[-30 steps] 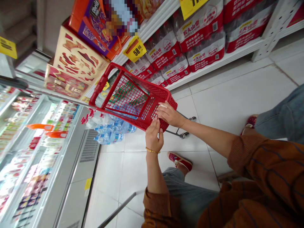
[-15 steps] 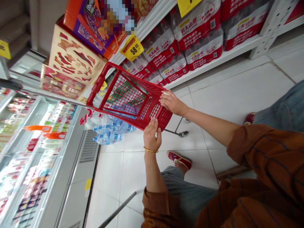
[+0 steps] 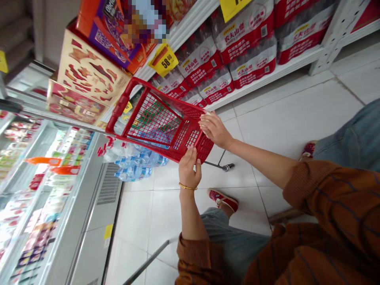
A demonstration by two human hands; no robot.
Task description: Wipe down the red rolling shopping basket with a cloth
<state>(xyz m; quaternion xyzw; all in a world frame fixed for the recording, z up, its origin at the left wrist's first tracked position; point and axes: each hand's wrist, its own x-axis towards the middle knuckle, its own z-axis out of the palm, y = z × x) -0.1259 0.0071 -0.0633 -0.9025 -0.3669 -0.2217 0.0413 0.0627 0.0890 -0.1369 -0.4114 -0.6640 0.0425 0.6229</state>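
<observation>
A red plastic shopping cart (image 3: 166,143) with a mesh inner panel stands in front of me, appearing slanted in the tilted view. My left hand (image 3: 189,168), with a gold bangle at the wrist, grips its near rim, fingers over the edge and thumb apart. On the same rim, farther right along it, my right hand (image 3: 218,130) has its fingers bent and pressed together over a small white piece (image 3: 207,114), perhaps tissue; most of it is hidden. The cart's handle (image 3: 119,105) is at the far end, with neither hand on it.
Shrink-wrapped water bottle packs (image 3: 251,71) fill the low white shelf alongside. Beyond the cart stand boxes (image 3: 89,67) and blue water bottles (image 3: 133,172). A lit refrigerated case (image 3: 86,221) runs along the left. A caster wheel (image 3: 228,167) and my shoe (image 3: 222,200) are on the tiled floor.
The whole view has shifted slightly, so most things appear a little farther left. My right hand's fingers look slightly more bunched on the rim; my left hand keeps its place.
</observation>
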